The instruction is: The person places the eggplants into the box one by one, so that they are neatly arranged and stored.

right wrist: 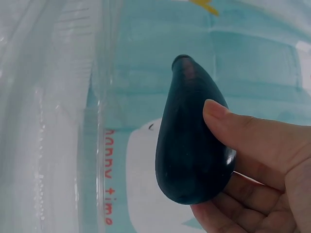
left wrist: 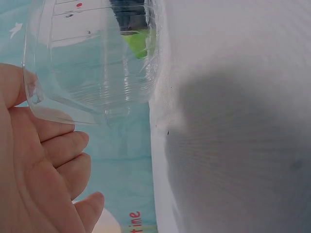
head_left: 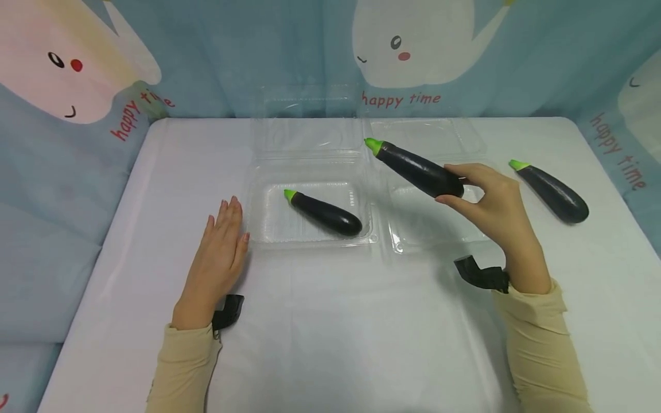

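Note:
My right hand pinches a dark eggplant by its thick end, its green stem tip pointing to the upper left. The held eggplant hangs above the right clear plastic box. A second eggplant lies inside the left clear plastic box. Beside that box's left edge is my left hand, its fingers straight. In the left wrist view the fingers are at the box's corner; whether they press on it I cannot tell.
A third eggplant lies on the white table to the right. Both boxes have lids folded back toward the blue printed curtain behind the table. Black wrist mounts sit on both wrists.

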